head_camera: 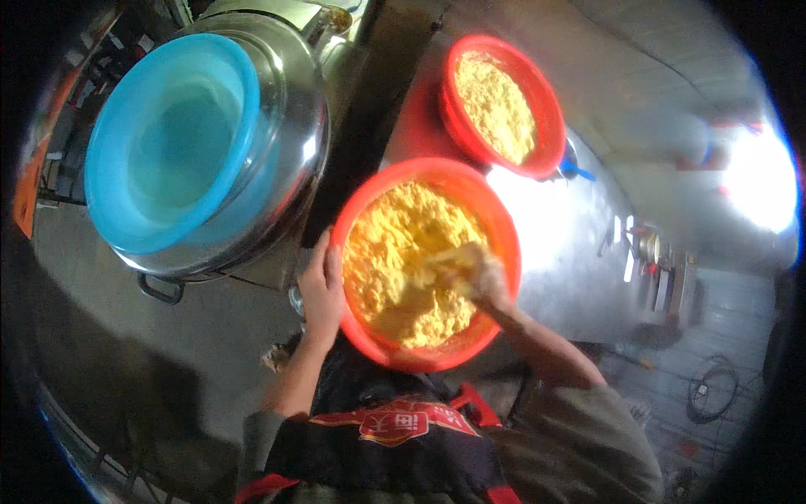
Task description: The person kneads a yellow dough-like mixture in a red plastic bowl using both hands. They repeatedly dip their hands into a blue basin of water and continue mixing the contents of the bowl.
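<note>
In front of me a red plastic basin (434, 361) holds a lumpy yellow dough-like mixture (390, 271). My left hand (322, 293) grips the left side of its rim, thumb along the wall. Over the right part of the mixture is my right hand (482, 277), blurred and coated with yellow bits. Its fingers reach towards the middle of the basin, but blur hides whether they close on any of the mixture.
A second red basin (548, 120) with similar yellow mixture stands farther back on the metal table (554, 277), beside a blue handle (578, 170). At left, a light-blue basin (101, 151) of liquid rests on a large metal pot (296, 126) with a side handle (160, 290).
</note>
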`<state>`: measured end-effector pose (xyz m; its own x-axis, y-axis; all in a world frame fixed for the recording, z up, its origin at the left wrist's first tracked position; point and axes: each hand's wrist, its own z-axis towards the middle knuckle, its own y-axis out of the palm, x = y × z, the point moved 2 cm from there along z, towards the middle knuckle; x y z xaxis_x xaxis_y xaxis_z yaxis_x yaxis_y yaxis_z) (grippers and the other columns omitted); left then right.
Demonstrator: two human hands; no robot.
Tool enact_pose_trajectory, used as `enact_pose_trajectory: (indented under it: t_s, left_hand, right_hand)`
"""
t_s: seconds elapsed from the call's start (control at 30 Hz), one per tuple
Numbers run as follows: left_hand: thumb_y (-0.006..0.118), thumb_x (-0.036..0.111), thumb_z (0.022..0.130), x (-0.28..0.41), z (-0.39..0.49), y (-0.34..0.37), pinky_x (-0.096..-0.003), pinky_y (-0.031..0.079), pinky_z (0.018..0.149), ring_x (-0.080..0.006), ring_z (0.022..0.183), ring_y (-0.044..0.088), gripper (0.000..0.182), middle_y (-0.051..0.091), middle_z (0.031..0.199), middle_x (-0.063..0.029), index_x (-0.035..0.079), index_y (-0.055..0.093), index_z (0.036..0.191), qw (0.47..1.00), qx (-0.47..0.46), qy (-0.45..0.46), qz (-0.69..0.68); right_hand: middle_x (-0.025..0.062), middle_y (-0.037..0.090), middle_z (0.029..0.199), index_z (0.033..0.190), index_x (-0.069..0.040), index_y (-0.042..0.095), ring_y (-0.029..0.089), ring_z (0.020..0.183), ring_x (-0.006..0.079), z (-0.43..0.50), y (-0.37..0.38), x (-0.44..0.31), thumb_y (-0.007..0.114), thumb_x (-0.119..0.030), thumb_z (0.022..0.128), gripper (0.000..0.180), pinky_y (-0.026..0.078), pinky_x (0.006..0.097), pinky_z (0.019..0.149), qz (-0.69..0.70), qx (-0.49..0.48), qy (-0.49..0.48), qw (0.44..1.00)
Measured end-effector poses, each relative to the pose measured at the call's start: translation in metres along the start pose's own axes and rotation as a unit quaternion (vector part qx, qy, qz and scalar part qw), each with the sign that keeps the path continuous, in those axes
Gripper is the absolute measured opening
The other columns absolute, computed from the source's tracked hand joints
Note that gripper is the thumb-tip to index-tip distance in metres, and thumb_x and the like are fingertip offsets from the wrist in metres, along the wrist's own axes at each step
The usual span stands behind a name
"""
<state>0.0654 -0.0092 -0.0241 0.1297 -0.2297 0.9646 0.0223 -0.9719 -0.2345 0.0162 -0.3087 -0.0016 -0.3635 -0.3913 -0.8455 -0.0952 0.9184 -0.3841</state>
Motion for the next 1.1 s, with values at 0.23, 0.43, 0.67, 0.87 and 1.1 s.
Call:
enact_pose_trajectory:
  t_s: [0.23, 0.43, 0.67, 0.87, 1.1]
  left_hand:
    - [0.047, 0.025, 0.107, -0.020, -0.010, 0.008, -0.0360, 0.046, 0.103, -0.0271, 0.122, 0.061, 0.045, 0.063, 0.133, -0.0227, -0.008, 0.054, 0.137, 0.989, 0.012, -0.026, -0.145]
    - [0.048, 0.024, 0.107, -0.020, -0.010, 0.005, -0.0334, 0.045, 0.102, -0.0215, 0.119, 0.060, 0.043, 0.064, 0.130, -0.0158, -0.007, 0.058, 0.135, 0.990, 0.005, 0.003, -0.141]
    - [0.049, 0.028, 0.106, -0.023, -0.005, 0.002, -0.0385, 0.050, 0.097, -0.0311, 0.115, 0.066, 0.046, 0.066, 0.127, -0.0254, -0.008, 0.058, 0.133, 0.991, 0.005, 0.014, -0.130]
    - [0.046, 0.026, 0.107, -0.005, -0.014, -0.003, -0.0375, 0.053, 0.091, -0.0299, 0.109, 0.069, 0.045, 0.067, 0.124, -0.0263, -0.006, 0.055, 0.138, 0.996, -0.004, 0.025, -0.085]
    - [0.043, 0.021, 0.108, -0.007, -0.029, 0.012, -0.0368, 0.054, 0.089, -0.0270, 0.108, 0.069, 0.043, 0.067, 0.123, -0.0233, -0.005, 0.052, 0.141, 0.997, 0.046, 0.007, -0.064]
  right_hand:
    - [0.0154, 0.072, 0.115, 0.116, -0.010, 0.071, 0.067, 0.110, 0.0348, 0.141, 0.007, 0.004, 0.050, -0.067, 0.090, 0.066, 0.052, 0.0481, 0.091, -0.325, 0.066, 0.113, 0.937]
    - [0.0091, 0.074, 0.111, 0.118, -0.015, 0.072, 0.069, 0.107, 0.0350, 0.123, 0.128, -0.036, 0.052, -0.061, 0.088, 0.058, 0.042, 0.0701, 0.097, -0.542, -0.116, -0.072, 0.829]
    - [0.0108, 0.042, 0.156, 0.134, -0.029, 0.064, 0.022, 0.150, 0.0453, -0.043, 0.133, -0.048, 0.058, -0.060, 0.086, 0.057, 0.006, 0.0734, 0.117, -0.670, -0.209, -0.177, 0.690]
    - [0.0047, 0.025, 0.165, 0.141, -0.039, 0.056, 0.017, 0.150, 0.0478, -0.044, 0.034, 0.005, 0.063, -0.063, 0.082, 0.065, 0.021, 0.0748, 0.113, -0.641, -0.182, -0.208, 0.717]
    - [0.0087, 0.036, 0.152, 0.135, -0.028, 0.059, 0.039, 0.135, 0.0407, 0.085, 0.049, 0.089, 0.062, -0.040, 0.090, 0.047, 0.042, 0.0593, 0.103, -0.719, -0.232, -0.131, 0.642]
